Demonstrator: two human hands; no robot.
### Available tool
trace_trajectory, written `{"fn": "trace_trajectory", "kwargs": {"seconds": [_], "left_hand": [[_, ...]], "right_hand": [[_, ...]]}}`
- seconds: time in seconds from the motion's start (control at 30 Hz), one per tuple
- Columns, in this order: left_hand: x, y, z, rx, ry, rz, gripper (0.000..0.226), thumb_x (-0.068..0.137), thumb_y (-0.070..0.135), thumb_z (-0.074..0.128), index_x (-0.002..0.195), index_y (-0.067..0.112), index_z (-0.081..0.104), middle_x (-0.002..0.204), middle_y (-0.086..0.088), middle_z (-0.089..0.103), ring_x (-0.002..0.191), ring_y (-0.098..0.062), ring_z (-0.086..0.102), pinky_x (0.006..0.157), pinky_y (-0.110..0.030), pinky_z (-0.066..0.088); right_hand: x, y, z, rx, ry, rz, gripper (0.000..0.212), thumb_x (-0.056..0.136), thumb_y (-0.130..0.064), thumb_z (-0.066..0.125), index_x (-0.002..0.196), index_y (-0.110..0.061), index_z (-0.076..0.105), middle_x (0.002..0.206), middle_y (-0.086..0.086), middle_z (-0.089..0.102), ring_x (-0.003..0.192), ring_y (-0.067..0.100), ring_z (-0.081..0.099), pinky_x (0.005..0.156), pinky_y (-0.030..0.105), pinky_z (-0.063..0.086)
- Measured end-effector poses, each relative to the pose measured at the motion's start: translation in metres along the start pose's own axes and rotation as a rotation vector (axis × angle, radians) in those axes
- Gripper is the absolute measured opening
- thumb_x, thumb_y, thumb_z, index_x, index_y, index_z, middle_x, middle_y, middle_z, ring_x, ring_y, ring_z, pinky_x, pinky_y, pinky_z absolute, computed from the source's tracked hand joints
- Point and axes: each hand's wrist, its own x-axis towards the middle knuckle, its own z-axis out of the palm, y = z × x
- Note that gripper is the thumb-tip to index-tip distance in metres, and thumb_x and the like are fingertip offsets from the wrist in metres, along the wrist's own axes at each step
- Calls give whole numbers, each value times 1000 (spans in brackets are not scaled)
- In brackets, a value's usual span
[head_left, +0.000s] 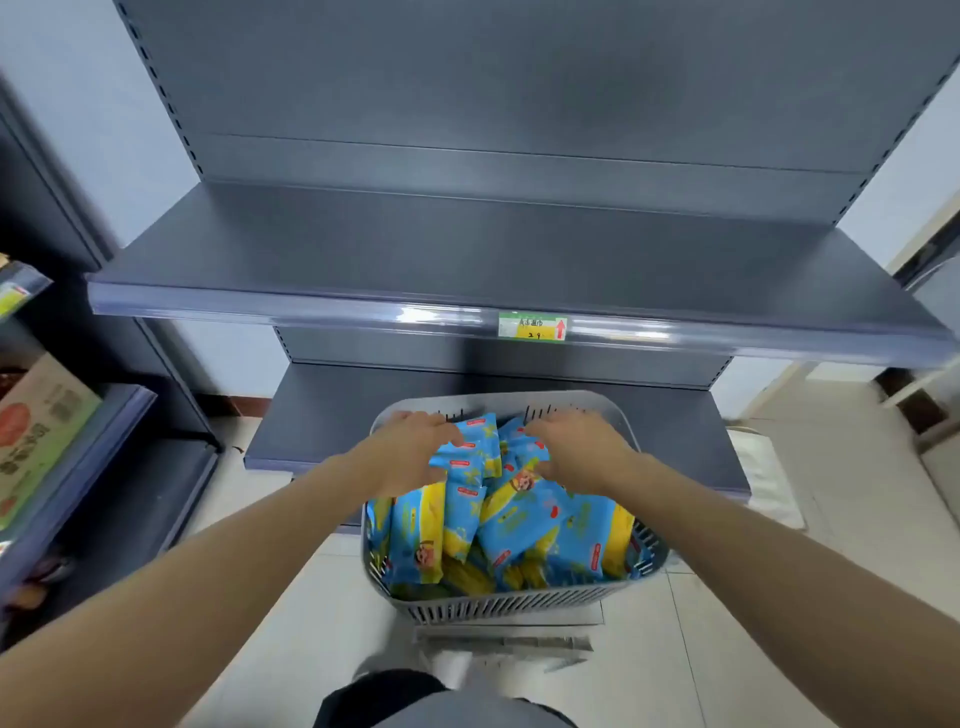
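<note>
While my left hand and right hand curl round packets at the basket's far end, I judge this the pick-up step; next comes a firm lift to the shelf above.

A shop is shown. A dark metal display shelf is edged with a clear label rail, and a handwritten price tag is slipped into it. Below the price tag, a grey basket is filled with identical blue-and-yellow packets. Far left of the price tag, a printed carton is stocked on another rack.
</note>
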Motion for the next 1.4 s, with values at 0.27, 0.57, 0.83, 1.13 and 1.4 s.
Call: {"fn": "trace_trajectory", "kwargs": {"seconds": [0.27, 0.57, 0.83, 1.13, 1.4], "left_hand": [[3, -6, 35, 83, -282, -96, 73, 85, 19, 65, 145, 29, 25, 147, 2, 36, 132, -22, 35, 107, -38, 29], [13, -7, 46, 56, -325, -151, 72, 78, 12, 69, 140, 18, 32, 133, -7, 42, 122, -25, 37, 98, -39, 40], [15, -18, 44, 38, -389, -169, 49, 77, 7, 67, 123, 10, 47, 119, -11, 52, 108, -29, 49, 89, -43, 47], [21, -36, 19, 27, -364, 121, 15, 81, 1, 52, 85, 14, 58, 84, 1, 54, 93, -24, 54, 75, -29, 38], [16, -57, 25, 112, -498, 337, 22, 82, 18, 67, 87, 12, 46, 78, -7, 42, 68, -20, 35, 52, -30, 24]], "right_hand": [[11, -2, 36, 166, -299, 153, 57, 81, -45, 68, 119, -6, 50, 125, 13, 43, 98, 30, 55, 82, 39, 50], [23, -16, 30, 299, -411, 187, 28, 82, -24, 72, 78, -6, 52, 72, 3, 47, 63, 16, 46, 56, 25, 38], [24, -12, -11, 442, -400, 211, 43, 85, -14, 65, 120, 4, 50, 86, 8, 54, 73, 24, 56, 67, 33, 55], [36, -27, -110, 338, -1, 250, 21, 81, -10, 62, 99, -12, 51, 96, 6, 53, 70, 26, 61, 46, 24, 41], [55, -57, -144, 279, 239, 441, 24, 83, -14, 61, 105, -11, 55, 108, 11, 64, 86, 28, 56, 66, 30, 40]]}}
